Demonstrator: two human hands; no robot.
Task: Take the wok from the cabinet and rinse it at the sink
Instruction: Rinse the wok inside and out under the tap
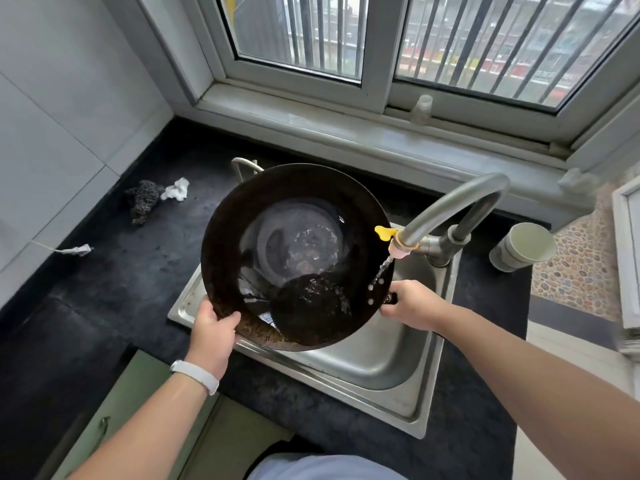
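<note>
A black round wok (228, 237) is held tilted over the steel sink (391, 362), with water pooled in its bottom. My left hand (213, 332) grips the wok's near left rim, thumb over the edge. My right hand (410, 304) is curled round the wok's dark handle at the right side. The curved grey faucet (460, 202) reaches over the wok's right rim, and a thin stream of water (382, 268) falls from its spout onto the wok's inner wall.
The dark countertop (104, 299) surrounds the sink. A dark scrubbing lump (142, 199) and crumpled white paper (176, 189) lie at the back left. A pale green cup (523, 247) stands right of the faucet. The window sill (346, 133) holds a small jar (423, 109). A green cabinet door (138, 403) is below.
</note>
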